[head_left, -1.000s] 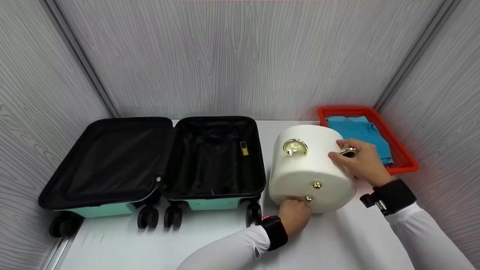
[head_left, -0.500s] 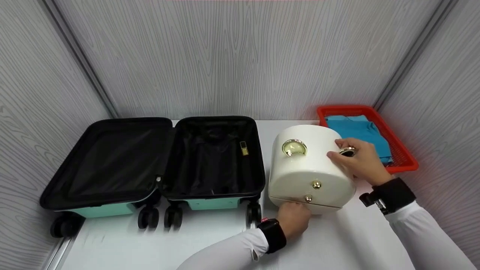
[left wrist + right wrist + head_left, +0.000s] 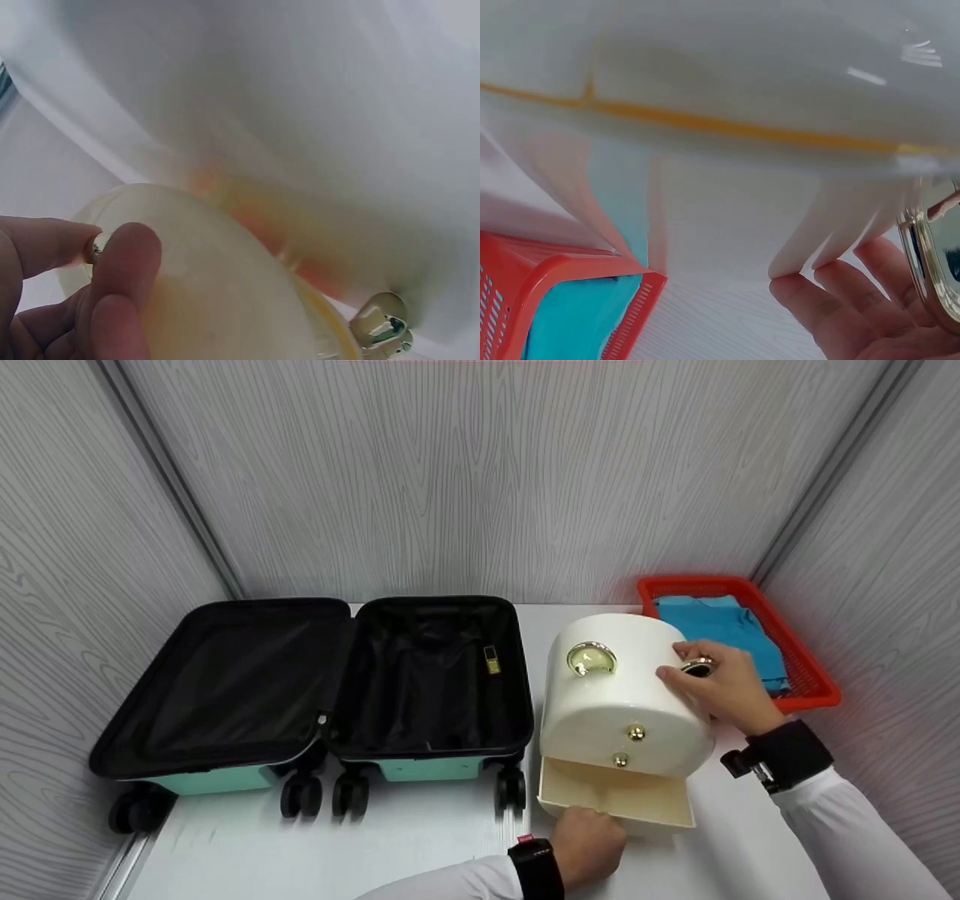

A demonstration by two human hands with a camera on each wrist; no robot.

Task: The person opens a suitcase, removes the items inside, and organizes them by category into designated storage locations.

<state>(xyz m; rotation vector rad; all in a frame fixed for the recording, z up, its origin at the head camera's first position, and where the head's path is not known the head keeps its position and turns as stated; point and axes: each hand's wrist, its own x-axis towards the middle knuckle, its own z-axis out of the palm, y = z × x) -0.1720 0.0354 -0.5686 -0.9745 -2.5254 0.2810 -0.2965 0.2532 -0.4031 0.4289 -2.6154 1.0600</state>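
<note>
A rounded white storage box (image 3: 615, 694) stands right of the suitcase, with gold ring handles and gold knobs. Its cream bottom drawer (image 3: 660, 799) is pulled well out, and the part of its inside that shows holds nothing. My left hand (image 3: 591, 847) is at the drawer's front; in the left wrist view its thumb and finger pinch the small gold drawer knob (image 3: 100, 245). My right hand (image 3: 724, 682) lies against the box's right side, straddling the right ring handle (image 3: 697, 665). Its fairly straight fingertips (image 3: 787, 289) press the glossy wall.
On the left a mint-green suitcase (image 3: 431, 769) lies open, both black-lined halves facing up and its wheels toward me. A red basket (image 3: 814, 686) with folded blue cloth (image 3: 724, 634) sits behind the box at right. Grey wood-grain panels (image 3: 450, 480) enclose the white table (image 3: 337, 855).
The bottom drawer has slid out of the box toward me, drawn by my left hand on its knob. My right hand has stayed on the box's side.
</note>
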